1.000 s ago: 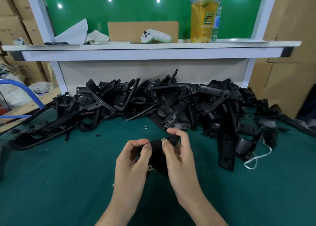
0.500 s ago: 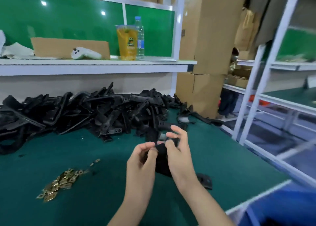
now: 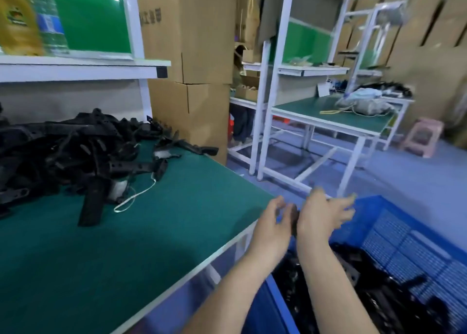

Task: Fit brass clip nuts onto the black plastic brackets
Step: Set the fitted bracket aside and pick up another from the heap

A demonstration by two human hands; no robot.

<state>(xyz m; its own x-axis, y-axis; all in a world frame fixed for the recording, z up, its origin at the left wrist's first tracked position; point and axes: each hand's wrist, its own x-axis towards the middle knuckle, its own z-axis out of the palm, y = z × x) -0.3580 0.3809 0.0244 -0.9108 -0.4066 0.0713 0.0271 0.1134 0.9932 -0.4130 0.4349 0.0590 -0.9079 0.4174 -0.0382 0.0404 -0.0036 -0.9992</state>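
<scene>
Both hands are out past the right edge of the table (image 3: pixel 151 232), over the blue crate (image 3: pixel 394 232). The left hand (image 3: pixel 273 222) has its fingers curled in, thumb and fingertips pinching a black bracket (image 3: pixel 294 217) that stands roughly upright between the two hands. The right hand (image 3: pixel 321 217) sits just right of that bracket, fingers spread and pointing right, badly blurred; whether it has any grip on the piece, I cannot tell.

Below the forearms, the crate holds a dark jumble of more black parts (image 3: pixel 379 295), too blurred to make out singly. Over to the left, on the green tabletop, there's the big pile of brackets (image 3: pixel 63 151) heaped against the far wall, one long piece jutting toward the near side, and a white cord (image 3: pixel 134 199) looping out beside it. Above the pile, a white shelf (image 3: pixel 75 68) carries a yellow drink cup (image 3: pixel 17 22) and a water bottle (image 3: pixel 50 22) side by side. Stacked cardboard boxes (image 3: pixel 189 42) stand at the table's far right corner. Farther right, well apart, a second green-topped bench (image 3: pixel 328 116) and a pink stool (image 3: pixel 424 136).
</scene>
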